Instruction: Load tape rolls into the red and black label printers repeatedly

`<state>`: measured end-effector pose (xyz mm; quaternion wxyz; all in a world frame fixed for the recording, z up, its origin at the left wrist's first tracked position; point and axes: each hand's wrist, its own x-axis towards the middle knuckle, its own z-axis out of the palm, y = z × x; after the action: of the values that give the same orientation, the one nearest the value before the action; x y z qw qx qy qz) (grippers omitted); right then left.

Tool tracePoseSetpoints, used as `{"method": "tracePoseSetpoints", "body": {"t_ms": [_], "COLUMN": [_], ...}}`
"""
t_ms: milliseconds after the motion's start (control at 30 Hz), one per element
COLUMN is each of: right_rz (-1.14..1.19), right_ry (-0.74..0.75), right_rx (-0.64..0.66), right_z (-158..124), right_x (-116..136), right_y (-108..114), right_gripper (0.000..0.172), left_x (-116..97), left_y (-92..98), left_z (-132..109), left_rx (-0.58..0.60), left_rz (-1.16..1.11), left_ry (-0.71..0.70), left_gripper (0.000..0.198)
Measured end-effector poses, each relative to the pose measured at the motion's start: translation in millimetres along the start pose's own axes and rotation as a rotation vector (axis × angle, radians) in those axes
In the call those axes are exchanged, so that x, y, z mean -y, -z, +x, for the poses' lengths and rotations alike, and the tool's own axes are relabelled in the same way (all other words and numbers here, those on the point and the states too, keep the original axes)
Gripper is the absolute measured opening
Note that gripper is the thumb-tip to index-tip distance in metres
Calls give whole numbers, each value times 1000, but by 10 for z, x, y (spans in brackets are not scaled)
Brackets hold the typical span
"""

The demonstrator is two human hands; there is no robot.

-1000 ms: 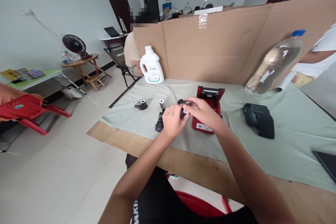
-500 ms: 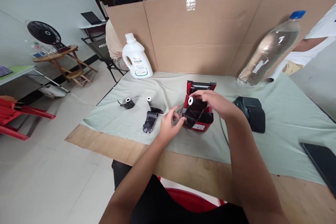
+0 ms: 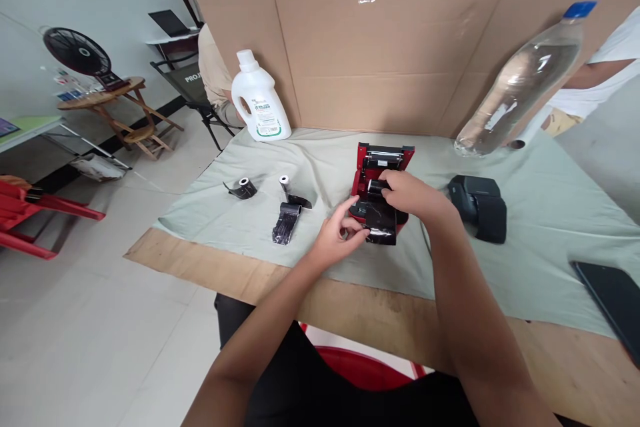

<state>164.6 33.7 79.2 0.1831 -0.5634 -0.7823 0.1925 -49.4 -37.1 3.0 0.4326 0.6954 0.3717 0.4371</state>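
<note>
A small red printer [image 3: 383,159] stands open on the grey-green cloth [image 3: 310,167] at the table's middle. My right hand [image 3: 407,192] grips a black ribbon roll [image 3: 376,185] over the printer's open top. Black ribbon film [image 3: 381,219] hangs from that roll down the printer's front. My left hand [image 3: 337,237] pinches the film's lower edge, fingers closed on it. Left of my hands lie three more ribbon pieces: a roll with a white core [image 3: 242,187], a white core with a black strip [image 3: 291,191] and a crumpled black ribbon roll [image 3: 285,223].
A white detergent jug [image 3: 259,109] stands at the back left against a cardboard screen [image 3: 400,47]. A clear bottle [image 3: 520,83] leans at the right. A black device [image 3: 479,207] lies right of the printer, a dark tablet [image 3: 613,297] at the far right. Other people sit beyond.
Both hands carried the ribbon from the cloth to the printer. The right hand lowered the roll onto the printer's top, and the left hand now pinches the hanging film.
</note>
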Motion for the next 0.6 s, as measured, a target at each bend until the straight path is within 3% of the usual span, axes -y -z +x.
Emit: {"method": "tracePoseSetpoints", "body": {"t_ms": [133,233,400,600], "right_rz": [-308,-429,-306,-325], "right_ry": [-133,-168,-217,-248], "right_rx": [6,74,141,178], "right_z": [62,91,127,148], "right_x": [149,256,193,156], "right_y": [-123,-133,-90,-140], "right_gripper": [17,25,38,36], "left_x": [-34,-28,48,120], "left_y": [-5,12,31,35], "left_z": [-5,-4,9,27], "left_rx": [57,59,-29,-35], "left_rz": [-54,98,508,629], "left_ry": [2,-51,-223,-304], "left_gripper": [74,67,40,40]}}
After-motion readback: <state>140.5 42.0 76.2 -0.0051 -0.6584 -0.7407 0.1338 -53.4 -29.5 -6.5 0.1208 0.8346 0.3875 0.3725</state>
